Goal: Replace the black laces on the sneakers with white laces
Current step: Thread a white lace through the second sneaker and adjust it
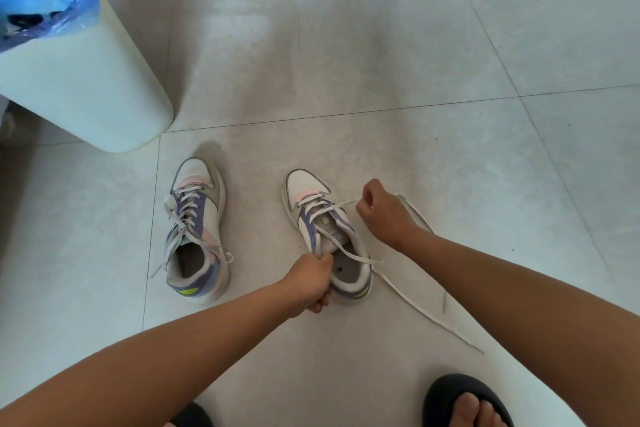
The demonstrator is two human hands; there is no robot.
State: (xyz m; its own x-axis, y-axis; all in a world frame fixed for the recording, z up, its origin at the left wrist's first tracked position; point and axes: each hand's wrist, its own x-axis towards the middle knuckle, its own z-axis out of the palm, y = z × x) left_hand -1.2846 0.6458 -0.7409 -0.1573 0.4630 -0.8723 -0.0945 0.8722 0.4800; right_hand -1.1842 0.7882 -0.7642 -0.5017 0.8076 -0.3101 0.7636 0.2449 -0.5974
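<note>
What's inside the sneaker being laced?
Inside the right sneaker a grey insole with a small dark mark shows. The toe end is hidden under the tongue, and the left hand covers the collar's near edge.

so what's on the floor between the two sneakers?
Head view: bare floor tile separates the left sneaker from the right sneaker. Only the left sneaker's loose white lace end strays slightly into the gap.
</note>
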